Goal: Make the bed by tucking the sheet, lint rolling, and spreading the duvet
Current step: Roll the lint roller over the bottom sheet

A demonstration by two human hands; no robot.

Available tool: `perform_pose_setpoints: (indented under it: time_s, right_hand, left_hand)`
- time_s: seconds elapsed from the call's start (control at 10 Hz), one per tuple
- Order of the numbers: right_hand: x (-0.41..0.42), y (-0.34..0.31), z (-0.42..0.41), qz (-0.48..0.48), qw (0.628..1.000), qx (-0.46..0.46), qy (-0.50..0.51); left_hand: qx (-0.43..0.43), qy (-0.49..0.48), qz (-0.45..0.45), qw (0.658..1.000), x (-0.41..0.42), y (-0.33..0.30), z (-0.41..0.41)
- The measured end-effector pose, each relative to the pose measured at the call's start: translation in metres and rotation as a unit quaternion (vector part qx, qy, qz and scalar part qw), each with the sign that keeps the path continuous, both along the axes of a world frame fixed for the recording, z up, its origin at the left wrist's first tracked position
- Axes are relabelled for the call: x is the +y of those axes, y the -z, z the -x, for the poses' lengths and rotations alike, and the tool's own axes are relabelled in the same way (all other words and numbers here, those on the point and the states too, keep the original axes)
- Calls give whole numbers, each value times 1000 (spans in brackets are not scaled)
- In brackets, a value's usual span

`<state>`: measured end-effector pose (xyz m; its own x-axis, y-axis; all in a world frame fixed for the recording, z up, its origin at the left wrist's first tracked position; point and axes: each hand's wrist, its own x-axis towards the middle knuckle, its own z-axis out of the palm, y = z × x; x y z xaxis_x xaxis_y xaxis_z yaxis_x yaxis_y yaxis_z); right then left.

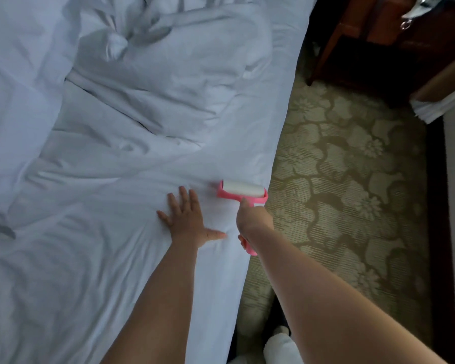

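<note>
Plainly mid lint-rolling, the right hand (252,219) grips the roller (242,193) on the sheet (116,258) at the bed's right edge, the left hand (187,219) pressing flat beside; next, more passes toward the bunched duvet (155,82).

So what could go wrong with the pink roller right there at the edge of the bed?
The lint roller sits right at the side edge of the sheet, so a further push from the right hand might run it off onto the carpet. The left hand presses flat just beside it, so the roller could bump its fingers. The rumpled duvet lies close ahead, so the sticky roll may snag its folds.
</note>
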<state>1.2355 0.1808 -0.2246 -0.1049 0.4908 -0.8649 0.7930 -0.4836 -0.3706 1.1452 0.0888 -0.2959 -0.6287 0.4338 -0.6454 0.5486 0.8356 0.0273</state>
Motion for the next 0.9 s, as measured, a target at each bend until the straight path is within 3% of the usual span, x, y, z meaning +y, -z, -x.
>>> perform_pose_setpoints:
  time_s: [0.3, 0.7, 0.9]
  right_hand:
    - [42, 12, 22, -64, 997, 47, -1]
    - [163, 32, 79, -57, 991, 123, 11]
    - [150, 30, 60, -56, 991, 119, -23]
  left_hand:
    - [-3, 6, 36, 999, 37, 2, -3]
    - [41, 61, 58, 996, 94, 21, 26]
    - [42, 64, 71, 995, 99, 20, 30]
